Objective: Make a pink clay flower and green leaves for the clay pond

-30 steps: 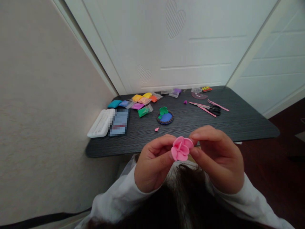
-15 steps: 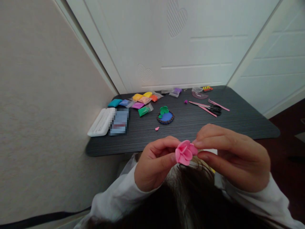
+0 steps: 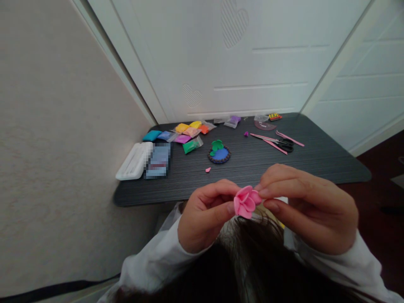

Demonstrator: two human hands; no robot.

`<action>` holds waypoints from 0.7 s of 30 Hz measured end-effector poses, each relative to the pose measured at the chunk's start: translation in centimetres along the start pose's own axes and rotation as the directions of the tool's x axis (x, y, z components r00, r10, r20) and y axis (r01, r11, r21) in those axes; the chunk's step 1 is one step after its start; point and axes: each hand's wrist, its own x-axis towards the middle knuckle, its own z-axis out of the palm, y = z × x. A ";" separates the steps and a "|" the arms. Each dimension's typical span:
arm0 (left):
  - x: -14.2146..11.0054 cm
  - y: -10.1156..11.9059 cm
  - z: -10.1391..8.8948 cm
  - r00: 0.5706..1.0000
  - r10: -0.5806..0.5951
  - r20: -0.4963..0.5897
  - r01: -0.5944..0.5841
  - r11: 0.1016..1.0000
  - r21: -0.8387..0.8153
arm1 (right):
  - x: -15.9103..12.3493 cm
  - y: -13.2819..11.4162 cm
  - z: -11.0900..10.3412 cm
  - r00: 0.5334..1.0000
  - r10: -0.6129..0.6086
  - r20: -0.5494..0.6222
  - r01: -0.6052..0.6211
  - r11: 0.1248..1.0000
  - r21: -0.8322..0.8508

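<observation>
A pink clay flower with several petals is held up in front of the table's near edge. My left hand grips its left side between thumb and fingers. My right hand pinches a petal on the flower's right side with thumb and fingertips. Beyond the hands lies a small pink clay petal. Behind it is a blue clay disc with a brown beaded rim, bearing green clay leaves at its left back.
Clay packets in several colours lie at the back left, near a white case and a blurred-out dark item. Scissors and pink tools lie at the right, with a purple clay bit beside them.
My right hand has moved right and turned, now pinching the right petal. The flower has shifted slightly right and tilted, while my left hand has barely moved.
</observation>
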 end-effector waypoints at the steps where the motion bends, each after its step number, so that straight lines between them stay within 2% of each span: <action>1: 0.0 0.0 0.0 1.000 0.006 0.009 -0.006 1.000 0.003 | -0.1 0.0 0.0 1.000 0.011 -0.013 -0.011 1.000 0.001; 6: 0.0 0.1 0.0 0.999 0.036 0.016 -0.037 0.998 0.042 | -0.3 0.0 0.0 0.996 0.091 -0.021 -0.091 0.996 0.001; 9: 0.0 0.1 -0.1 0.999 0.043 0.008 -0.043 0.996 0.080 | -0.3 -0.1 0.0 0.995 0.104 0.011 -0.104 0.995 0.004; 14: -0.1 0.1 -0.1 0.999 0.045 0.020 -0.046 0.996 0.083 | -0.3 -0.2 0.0 0.991 0.129 -0.020 -0.130 0.992 -0.005; 18: -0.1 0.1 -0.1 0.999 0.019 0.044 -0.020 0.999 0.027 | 0.0 0.2 -0.2 0.995 0.099 0.003 -0.099 0.995 -0.008; 21: -0.3 -0.1 -0.3 0.998 -0.040 0.051 0.042 0.998 -0.038 | 0.7 0.5 -0.7 0.998 0.039 0.044 -0.038 0.999 -0.027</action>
